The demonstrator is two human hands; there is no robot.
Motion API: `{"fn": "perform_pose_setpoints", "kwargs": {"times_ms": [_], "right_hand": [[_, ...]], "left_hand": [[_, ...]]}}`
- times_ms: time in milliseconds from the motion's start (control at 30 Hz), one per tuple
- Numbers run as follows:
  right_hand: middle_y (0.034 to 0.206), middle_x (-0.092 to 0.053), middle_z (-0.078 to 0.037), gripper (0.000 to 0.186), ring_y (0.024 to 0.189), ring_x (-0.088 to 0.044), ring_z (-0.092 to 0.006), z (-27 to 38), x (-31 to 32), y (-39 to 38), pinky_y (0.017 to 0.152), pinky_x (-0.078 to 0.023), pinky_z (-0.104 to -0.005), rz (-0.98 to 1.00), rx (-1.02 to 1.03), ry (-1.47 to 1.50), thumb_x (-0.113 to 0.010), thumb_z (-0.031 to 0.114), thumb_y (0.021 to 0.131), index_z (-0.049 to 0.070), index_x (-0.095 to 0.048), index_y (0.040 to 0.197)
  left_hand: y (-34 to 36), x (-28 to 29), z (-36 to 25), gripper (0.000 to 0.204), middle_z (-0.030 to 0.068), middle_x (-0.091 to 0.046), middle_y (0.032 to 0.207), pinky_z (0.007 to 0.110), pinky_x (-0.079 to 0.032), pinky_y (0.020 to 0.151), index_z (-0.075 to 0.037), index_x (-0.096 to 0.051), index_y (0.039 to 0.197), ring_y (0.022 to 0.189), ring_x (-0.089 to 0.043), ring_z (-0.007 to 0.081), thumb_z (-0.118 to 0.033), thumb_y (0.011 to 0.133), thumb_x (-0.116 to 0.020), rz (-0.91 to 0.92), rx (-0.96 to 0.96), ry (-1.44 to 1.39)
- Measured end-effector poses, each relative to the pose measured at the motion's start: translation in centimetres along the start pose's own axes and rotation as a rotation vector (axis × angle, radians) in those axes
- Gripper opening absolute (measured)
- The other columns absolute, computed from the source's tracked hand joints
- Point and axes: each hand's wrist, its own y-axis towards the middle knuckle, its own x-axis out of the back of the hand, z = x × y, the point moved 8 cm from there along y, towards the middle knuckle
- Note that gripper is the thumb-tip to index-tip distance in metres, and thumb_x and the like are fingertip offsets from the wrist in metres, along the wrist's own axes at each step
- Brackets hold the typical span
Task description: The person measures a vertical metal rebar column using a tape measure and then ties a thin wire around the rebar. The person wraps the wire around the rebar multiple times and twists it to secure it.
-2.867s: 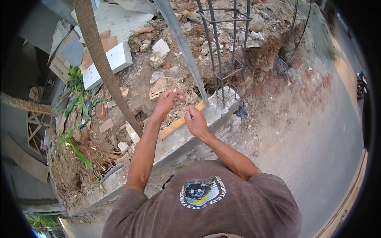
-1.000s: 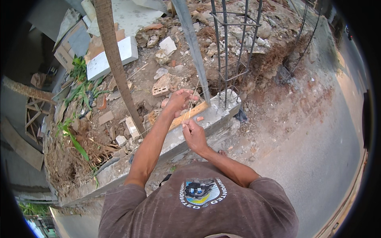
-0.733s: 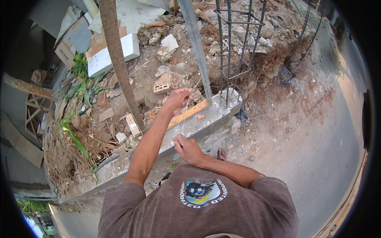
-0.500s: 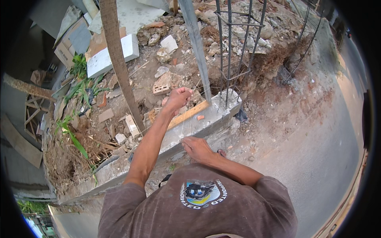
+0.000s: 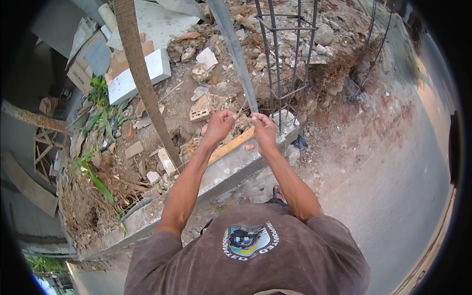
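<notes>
1. Head view, and we're looking down on both bare hands, raised close together above a low concrete beam [image 5: 236, 160].
2. Here's the left hand [image 5: 220, 127]: thumb and finger pinching a thin pale string [image 5: 243, 107], which shows just beside that hand, near the foot of the grey post [image 5: 235, 51].
3. Over to the right hand [image 5: 264, 132], right by the post's lower end: we see its fingertips pressed together, but the strand is too fine for us to tell whether it lies between them.
4. Below the hands we spot a yellowish wooden strip [image 5: 233, 146] along the beam, with a small orange fragment [image 5: 249, 147] beside it.
5. Just beyond the right hand, we have the rebar cage [image 5: 277, 61] rising from the beam's end.
6. Left of the hands, a brown wooden post [image 5: 139, 73] leans across our view, a white block [image 5: 160, 66] behind it.
</notes>
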Motion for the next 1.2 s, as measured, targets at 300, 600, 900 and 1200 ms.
{"fn": "perform_pose_setpoints", "kwargs": {"times_ms": [300,600,900,1200], "right_hand": [[0.096,-0.07,-0.003,0.016,0.059,-0.051,-0.0041,-3.6,-4.1,2.9,0.046,-0.04,-0.0201,0.134,-0.398,0.582,-0.064,0.011,0.101,0.007,-0.063,0.116],[0.085,-0.067,0.0,0.008,0.067,-0.06,-0.0084,-3.4,-3.8,2.7,0.051,-0.047,-0.0223,0.119,-0.385,0.549,-0.065,0.013,0.101,0.009,-0.061,0.108],[0.081,-0.064,-0.001,0.008,0.061,-0.058,-0.0094,-2.6,-3.7,1.2,0.05,-0.045,-0.022,0.114,-0.314,0.388,-0.064,0.014,0.103,0.01,-0.057,0.1],[0.079,-0.065,-0.002,0.005,0.056,-0.054,-0.0062,-2.8,-3.7,1.3,0.044,-0.038,-0.0216,0.105,-0.121,0.118,-0.062,0.01,0.101,0.008,-0.061,0.105]], "left_hand": [[-0.5,-0.8,-0.3,0.017,-0.0036,-0.058,0.07,0.024,-0.037,0.055,-0.004,-0.065,0.092,0.062,-0.049,0.0052,-0.018,0.1,-0.066,-0.004,-0.051,0.034],[1.2,0.8,-1.5,0.015,-0.0016,-0.061,0.077,0.025,-0.043,0.061,-0.001,-0.069,0.097,0.069,-0.053,0.0057,-0.015,0.099,-0.065,-0.185,-0.072,-0.02],[4.5,0.7,-3.7,0.016,0.0007,-0.065,0.077,0.027,-0.044,0.061,0.0,-0.073,0.092,0.067,-0.055,0.008,-0.015,0.092,-0.071,-0.327,-0.177,0.317],[5.2,-1.9,-2.4,0.016,-0.0004,-0.061,0.066,0.031,-0.038,0.052,0.0,-0.075,0.085,0.058,-0.05,0.0078,-0.015,0.09,-0.072,-0.066,0.143,0.13]]}}
